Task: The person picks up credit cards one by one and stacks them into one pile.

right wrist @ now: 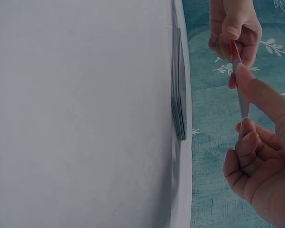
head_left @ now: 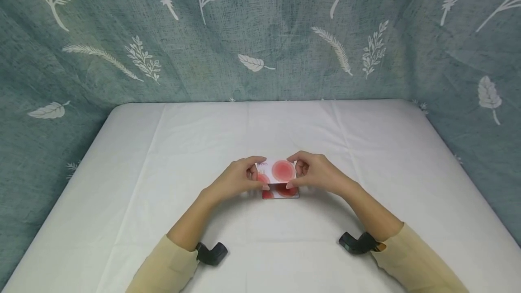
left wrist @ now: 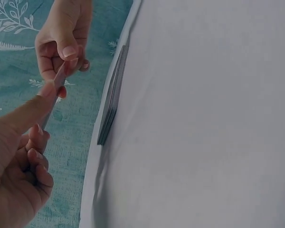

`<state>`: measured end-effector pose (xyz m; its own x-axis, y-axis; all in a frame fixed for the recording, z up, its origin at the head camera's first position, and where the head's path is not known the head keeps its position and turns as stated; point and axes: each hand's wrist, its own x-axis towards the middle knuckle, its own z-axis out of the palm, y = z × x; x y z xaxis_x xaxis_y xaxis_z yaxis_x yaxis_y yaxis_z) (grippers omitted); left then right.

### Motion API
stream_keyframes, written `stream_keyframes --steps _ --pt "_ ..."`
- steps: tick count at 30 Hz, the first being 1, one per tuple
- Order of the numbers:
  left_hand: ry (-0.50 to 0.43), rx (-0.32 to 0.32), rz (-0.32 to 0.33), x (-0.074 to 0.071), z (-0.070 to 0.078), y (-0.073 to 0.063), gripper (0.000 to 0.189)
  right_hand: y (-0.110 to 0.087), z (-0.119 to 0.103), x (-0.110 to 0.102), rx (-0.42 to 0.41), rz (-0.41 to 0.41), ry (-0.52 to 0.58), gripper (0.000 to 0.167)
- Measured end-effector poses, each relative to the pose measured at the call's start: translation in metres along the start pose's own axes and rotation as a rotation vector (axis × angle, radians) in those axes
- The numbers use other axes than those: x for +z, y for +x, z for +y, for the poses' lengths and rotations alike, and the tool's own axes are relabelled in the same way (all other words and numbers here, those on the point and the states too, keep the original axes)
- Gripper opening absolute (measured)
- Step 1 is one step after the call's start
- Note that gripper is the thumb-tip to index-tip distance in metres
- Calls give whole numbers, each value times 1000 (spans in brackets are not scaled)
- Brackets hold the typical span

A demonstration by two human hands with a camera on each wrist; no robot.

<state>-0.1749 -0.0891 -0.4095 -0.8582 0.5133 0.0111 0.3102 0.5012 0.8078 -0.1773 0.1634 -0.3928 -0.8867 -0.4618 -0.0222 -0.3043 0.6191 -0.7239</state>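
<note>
A thin white card [head_left: 281, 172] with pink-red round shapes and small print at its upper left is held up between both hands. My left hand [head_left: 237, 176] pinches its left edge between thumb and fingers. My right hand [head_left: 320, 173] pinches the opposite edge in the same way. Below and a little nearer to me, a stack of cards [head_left: 281, 195] in similar red lies on the table, partly covered by the raised card. Both wrist views catch the held card [left wrist: 51, 107] edge-on, apart from the neat layered stack [right wrist: 179, 90].
White cloth covers the table [head_left: 195, 139], with fold lines running across it. A grey-green curtain [head_left: 285, 58] with white leaf prints hangs behind the far edge and at the sides. Black wrist devices [head_left: 212, 254] sit at both sleeve cuffs.
</note>
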Motion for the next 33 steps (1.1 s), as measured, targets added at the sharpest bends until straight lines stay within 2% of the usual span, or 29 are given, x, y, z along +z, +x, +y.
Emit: stream_keyframes --steps 9,17,24,33 --pt "-30 9 19 11 0 -6 74 -7 4 4 -10 24 29 59" --pt "-33 7 1 14 -3 -6 71 -9 10 9 -8 30 48 61" --pt "-58 -15 -24 18 -9 -5 74 -10 13 11 -38 5 11 62" --pt "-29 8 -41 20 -11 -5 73 -9 19 13 -97 -8 -34 62"
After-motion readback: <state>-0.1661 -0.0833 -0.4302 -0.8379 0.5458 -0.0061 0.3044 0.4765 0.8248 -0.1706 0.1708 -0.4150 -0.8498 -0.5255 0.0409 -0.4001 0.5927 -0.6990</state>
